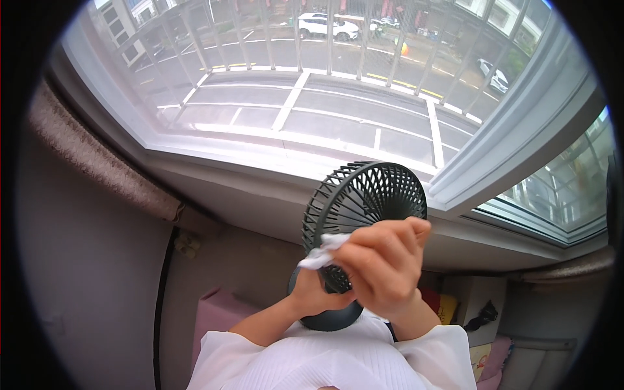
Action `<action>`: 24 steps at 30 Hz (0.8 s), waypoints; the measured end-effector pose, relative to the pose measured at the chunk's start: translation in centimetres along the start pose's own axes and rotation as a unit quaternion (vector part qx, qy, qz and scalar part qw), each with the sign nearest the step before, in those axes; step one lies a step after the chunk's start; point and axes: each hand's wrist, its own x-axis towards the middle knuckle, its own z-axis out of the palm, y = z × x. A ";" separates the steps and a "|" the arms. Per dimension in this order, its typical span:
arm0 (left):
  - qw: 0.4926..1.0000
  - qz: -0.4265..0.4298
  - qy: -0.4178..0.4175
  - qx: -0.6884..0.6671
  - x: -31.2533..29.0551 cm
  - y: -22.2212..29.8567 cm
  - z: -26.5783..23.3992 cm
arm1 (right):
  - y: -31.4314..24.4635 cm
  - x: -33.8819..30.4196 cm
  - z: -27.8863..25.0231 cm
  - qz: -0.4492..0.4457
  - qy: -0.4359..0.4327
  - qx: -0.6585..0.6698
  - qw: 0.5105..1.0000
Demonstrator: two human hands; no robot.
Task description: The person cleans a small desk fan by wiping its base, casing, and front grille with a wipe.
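Note:
A small dark green desk fan (325, 207) with a round slatted grille is held up in front of my chest, near the window. My left hand (314, 292) grips it low down, between the grille and the round base (333, 320); part of that grip is hidden behind the fan. In my right hand (385, 263) a crumpled white tissue (322, 252) is pinched between the fingers, at the near side of the grille. This hand covers the lower right of the grille, so I cannot tell how firmly the tissue touches it.
Ahead is a window with a white frame (513, 140) and bars outside, above a sill ledge (240, 172). A rolled brownish curtain (104, 153) hangs at left. A pink item (224, 315) stands below left; a pale box (478, 286) with a black object (482, 316) is at right.

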 end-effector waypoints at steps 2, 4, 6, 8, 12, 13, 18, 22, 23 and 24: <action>0.997 -0.003 -0.047 0.059 0.1 -1.1 -0.3 | -0.8 0.0 0.6 -0.025 0.018 -0.039 0.999; 0.997 0.015 -0.038 0.060 0.1 -0.5 -0.3 | -0.2 0.0 0.2 -0.019 0.012 -0.030 0.999; 1.000 -0.017 -0.007 0.016 -0.4 -0.1 -1.1 | 0.9 -0.4 0.0 -0.003 0.002 -0.019 1.000; 0.999 -0.006 0.023 -0.023 -0.4 0.1 -0.5 | 1.8 -1.1 -0.1 0.009 0.005 -0.034 0.999; 0.999 -0.016 -0.013 0.032 -0.1 0.0 -0.5 | 0.2 -0.3 0.0 0.014 0.003 0.004 1.000; 0.999 -0.020 -0.029 0.008 0.0 0.1 -0.4 | -0.5 -0.1 0.1 0.009 -0.004 0.024 1.000; 0.998 0.014 -0.003 0.055 0.0 -0.3 -0.3 | 0.1 -0.4 0.3 0.010 -0.004 0.000 1.000; 0.998 -0.019 0.027 -0.047 -0.4 0.2 -0.6 | 1.9 -1.1 -0.2 0.027 -0.009 -0.022 0.999; 0.999 -0.015 0.021 -0.039 -0.4 0.3 -0.5 | 2.0 -1.0 -0.3 0.025 -0.009 -0.019 0.999; 0.999 -0.011 0.016 -0.032 -0.3 0.4 -0.5 | 2.0 -0.8 -0.4 0.028 0.010 0.004 1.000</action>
